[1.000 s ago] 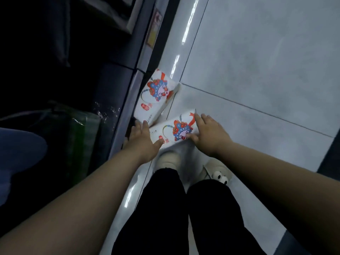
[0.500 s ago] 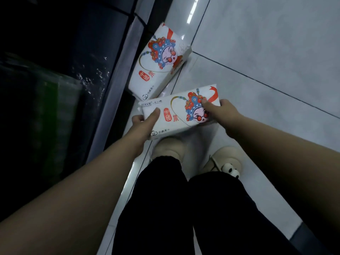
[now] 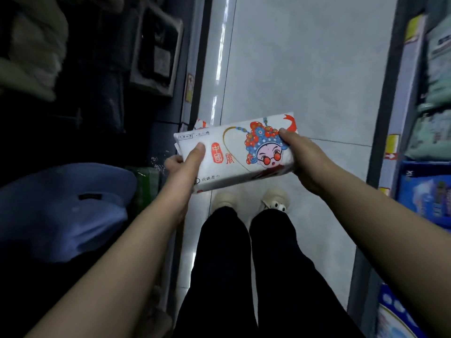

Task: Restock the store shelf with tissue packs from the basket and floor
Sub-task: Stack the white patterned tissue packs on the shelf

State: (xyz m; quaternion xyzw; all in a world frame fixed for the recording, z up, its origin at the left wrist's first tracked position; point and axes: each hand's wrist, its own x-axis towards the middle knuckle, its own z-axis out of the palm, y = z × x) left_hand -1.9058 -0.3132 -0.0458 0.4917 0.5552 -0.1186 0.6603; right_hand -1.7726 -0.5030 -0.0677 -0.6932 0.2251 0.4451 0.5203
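Above the shoes [image 3: 273,201], the pack [image 3: 234,157] sits level, left hand [image 3: 186,164] and right hand [image 3: 301,159] each clamped on one end, probably to keep it flat for shelving

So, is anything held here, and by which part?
A tissue pack, held by both ends: the left hand grips its left end, thumb on top; the right hand grips its right end.
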